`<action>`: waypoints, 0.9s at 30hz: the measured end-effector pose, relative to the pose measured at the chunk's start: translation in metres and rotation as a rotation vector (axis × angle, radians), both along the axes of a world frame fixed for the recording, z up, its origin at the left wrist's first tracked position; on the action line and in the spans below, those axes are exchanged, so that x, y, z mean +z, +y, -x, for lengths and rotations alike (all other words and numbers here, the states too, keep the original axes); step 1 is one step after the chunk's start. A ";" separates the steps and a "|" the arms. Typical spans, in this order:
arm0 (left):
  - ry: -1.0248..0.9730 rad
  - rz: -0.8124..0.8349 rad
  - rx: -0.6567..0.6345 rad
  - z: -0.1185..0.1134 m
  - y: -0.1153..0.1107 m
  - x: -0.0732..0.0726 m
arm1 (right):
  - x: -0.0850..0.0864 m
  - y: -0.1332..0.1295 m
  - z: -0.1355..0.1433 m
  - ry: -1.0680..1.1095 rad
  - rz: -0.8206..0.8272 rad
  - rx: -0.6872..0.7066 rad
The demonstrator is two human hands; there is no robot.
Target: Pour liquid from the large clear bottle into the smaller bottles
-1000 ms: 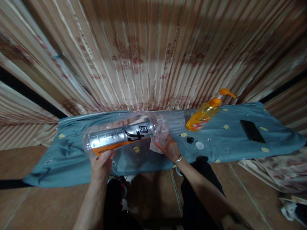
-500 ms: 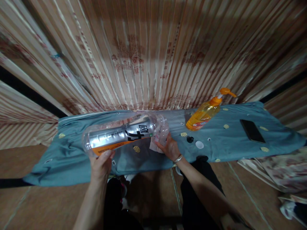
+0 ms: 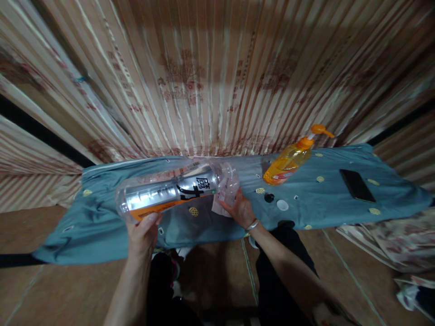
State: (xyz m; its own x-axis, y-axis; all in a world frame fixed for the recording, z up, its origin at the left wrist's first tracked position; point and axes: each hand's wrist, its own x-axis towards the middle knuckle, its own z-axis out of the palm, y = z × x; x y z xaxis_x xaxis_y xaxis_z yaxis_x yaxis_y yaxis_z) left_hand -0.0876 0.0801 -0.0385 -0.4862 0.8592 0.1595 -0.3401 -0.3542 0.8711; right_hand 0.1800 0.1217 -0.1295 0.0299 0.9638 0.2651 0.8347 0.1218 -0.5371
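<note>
A large clear plastic bottle (image 3: 166, 192) with a silver and orange label lies tilted on its side, its neck end toward the right. My left hand (image 3: 142, 233) grips its base from below, fingers behind the bottle. At the neck end, my right hand (image 3: 240, 210) holds a pale pink tissue (image 3: 222, 201) against the clear plastic, with its fingers partly hidden. To the right stands a pump bottle (image 3: 287, 165) of orange liquid. Between it and my right hand lie a small black cap (image 3: 269, 198) and a white round lid (image 3: 282, 205).
A blue-green cloth (image 3: 326, 208) with yellow prints covers the narrow table. A dark phone (image 3: 357, 185) lies at its right. Behind hangs a striped curtain (image 3: 204, 90). My legs are below the front edge.
</note>
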 end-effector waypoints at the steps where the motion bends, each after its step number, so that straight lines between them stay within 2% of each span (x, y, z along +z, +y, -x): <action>1: 0.004 0.001 0.002 0.000 0.000 0.000 | 0.000 0.000 0.000 0.002 0.002 0.002; 19: 0.034 -0.022 0.006 -0.003 0.000 0.006 | -0.001 0.000 0.001 -0.014 0.000 -0.010; 27: 0.054 0.007 0.025 -0.003 0.003 0.007 | -0.006 0.001 -0.001 -0.007 -0.067 0.034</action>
